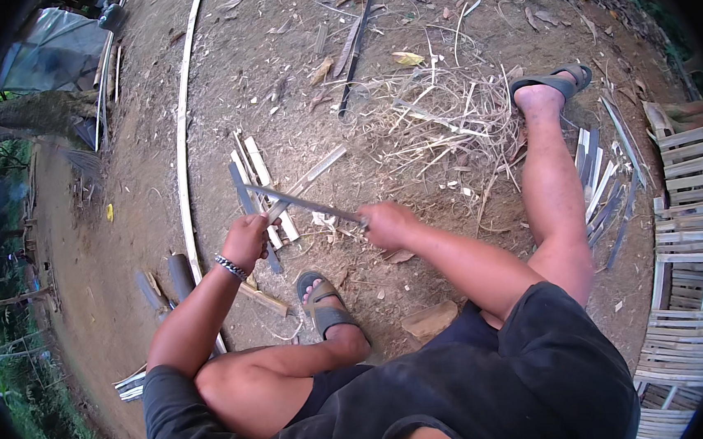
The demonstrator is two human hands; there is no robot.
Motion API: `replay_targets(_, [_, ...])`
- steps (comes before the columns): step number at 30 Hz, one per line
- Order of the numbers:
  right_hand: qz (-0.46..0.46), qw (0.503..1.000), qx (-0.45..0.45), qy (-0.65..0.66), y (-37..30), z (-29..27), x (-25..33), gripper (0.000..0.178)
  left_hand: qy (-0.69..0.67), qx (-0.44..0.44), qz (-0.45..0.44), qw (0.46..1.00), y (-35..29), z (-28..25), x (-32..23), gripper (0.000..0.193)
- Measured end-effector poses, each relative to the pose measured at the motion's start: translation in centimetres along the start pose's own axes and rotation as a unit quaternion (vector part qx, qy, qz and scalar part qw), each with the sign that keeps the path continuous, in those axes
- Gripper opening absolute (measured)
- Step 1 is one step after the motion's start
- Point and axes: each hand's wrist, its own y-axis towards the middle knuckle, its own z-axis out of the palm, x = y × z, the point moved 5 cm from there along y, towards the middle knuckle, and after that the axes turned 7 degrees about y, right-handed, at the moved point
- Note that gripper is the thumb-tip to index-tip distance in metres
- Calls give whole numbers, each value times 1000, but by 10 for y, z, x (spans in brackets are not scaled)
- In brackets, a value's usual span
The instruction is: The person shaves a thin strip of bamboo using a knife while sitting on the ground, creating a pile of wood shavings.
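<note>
Left hand (246,238) fisted around bamboo strip (308,176), strip angling up over bare ground. Right hand (386,223) clenched on knife (305,202), blade laid across strip between hands. Cut slats (259,177) just behind. Shavings (451,117) beside right foot (542,97). Left sandal (323,304) below hands.

left hand (245,238) grips bamboo strip (308,176); right hand (387,224) holds blade (305,203) | dirt ground (274,77)
</note>
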Motion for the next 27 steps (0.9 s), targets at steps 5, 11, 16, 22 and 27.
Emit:
replay_targets(5, [129, 988, -84, -17, 55, -30, -114, 30, 9, 6, 10, 1000, 9, 13, -2, 34])
replay_targets(11, [98, 991, -87, -15, 32, -17, -69, 32, -27, 4, -25, 999, 3, 4, 6, 36])
replay_targets(16, [130, 985, -116, -18, 49, -26, -124, 27, -100, 45, -30, 994, -7, 1, 1, 35])
replay_targets(22, [48, 992, -115, -20, 65, -17, -124, 27, -145, 56, 25, 987, -47, -43, -21, 37])
replay_targets(27, [37, 987, -116, 106, 63, 55, -145, 20, -110, 180, 81, 974, -56, 18, -88, 30])
